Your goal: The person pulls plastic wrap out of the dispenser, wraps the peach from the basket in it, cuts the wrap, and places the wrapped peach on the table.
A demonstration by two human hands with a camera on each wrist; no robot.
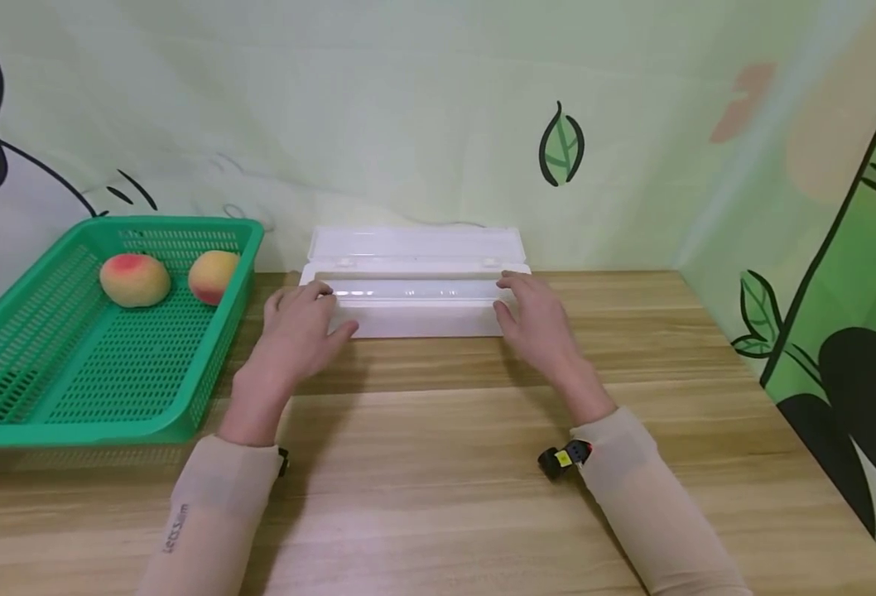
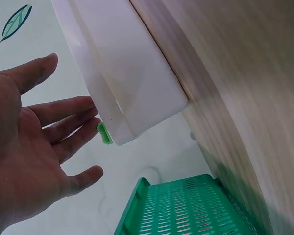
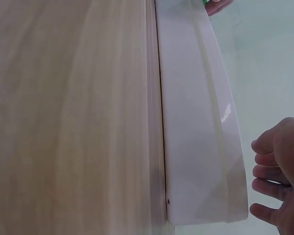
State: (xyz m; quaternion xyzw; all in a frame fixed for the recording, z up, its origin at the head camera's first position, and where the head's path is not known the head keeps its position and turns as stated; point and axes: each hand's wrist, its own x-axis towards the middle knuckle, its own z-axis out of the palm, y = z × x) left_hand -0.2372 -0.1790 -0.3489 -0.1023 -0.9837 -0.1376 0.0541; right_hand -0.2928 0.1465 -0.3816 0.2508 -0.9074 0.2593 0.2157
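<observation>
A long white box, which looks like a cling film dispenser (image 1: 426, 321), lies on the table near the wall with its lid (image 1: 417, 244) tipped back. My left hand (image 1: 292, 335) is at the box's left end, thumb spread away from the fingers. In the left wrist view, those fingertips are at the top edge beside a small green tab (image 2: 104, 133); whether they press it I cannot tell. At the right end is my right hand (image 1: 538, 323), its fingers loosely bent by the top edge. Neither hand grips anything visible.
On the left stands a green plastic basket (image 1: 73, 434) with two peaches, one peach (image 1: 135, 280) in the middle and another peach (image 1: 214, 276) by the right wall. The wood-grain table (image 1: 438, 480) meets a printed cloth backdrop (image 1: 408, 124) behind the box.
</observation>
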